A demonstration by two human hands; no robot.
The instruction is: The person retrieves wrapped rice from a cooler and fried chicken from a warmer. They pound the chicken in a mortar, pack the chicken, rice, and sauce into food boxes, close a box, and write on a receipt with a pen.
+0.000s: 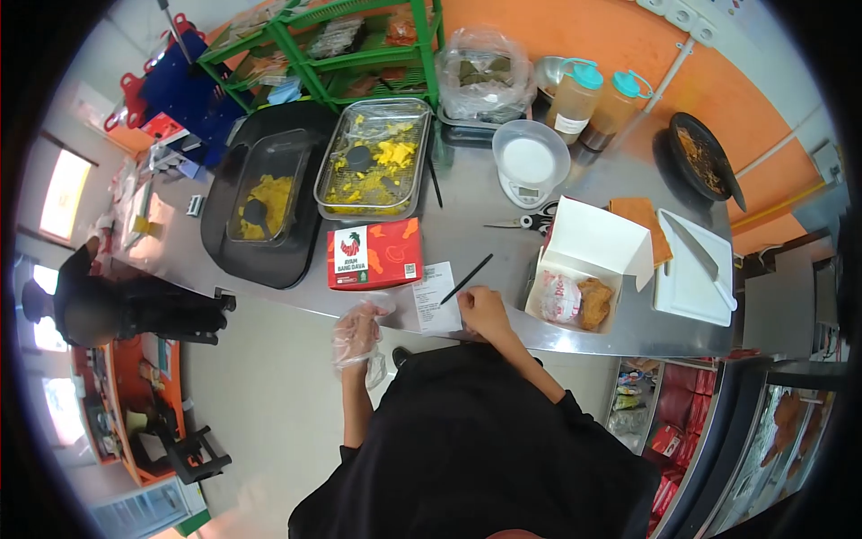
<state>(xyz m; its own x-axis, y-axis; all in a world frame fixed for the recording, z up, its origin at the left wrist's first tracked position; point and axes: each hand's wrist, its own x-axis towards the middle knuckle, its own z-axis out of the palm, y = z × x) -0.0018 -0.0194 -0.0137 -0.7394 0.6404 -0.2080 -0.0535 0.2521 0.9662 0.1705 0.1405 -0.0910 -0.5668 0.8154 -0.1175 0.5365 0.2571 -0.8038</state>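
My left hand [357, 334], in a clear plastic glove, is at the table's front edge with its fingers curled. Loose plastic hangs around it; whether it grips anything is hidden. My bare right hand [486, 313] is closed beside a printed receipt [436, 314], its inner side out of sight. A black pen [468, 278] slants across the receipt's edge just beyond my right fingers, apparently outside the grip. Beyond my left hand sits a shut red-and-orange food box [382, 269]. Right of my right hand, an open white box [588, 238] holds a wrapped rice packet [560, 298] and fried chicken [595, 303].
Trays with yellow food [375, 171] [266, 207] stand behind. Further right are a kitchen scale [528, 162], black scissors [534, 220], sauce bottles [575, 103], a knife [696, 247] on a white board [682, 296] and a stone mortar [696, 153]. Another person [117, 301] stands far left.
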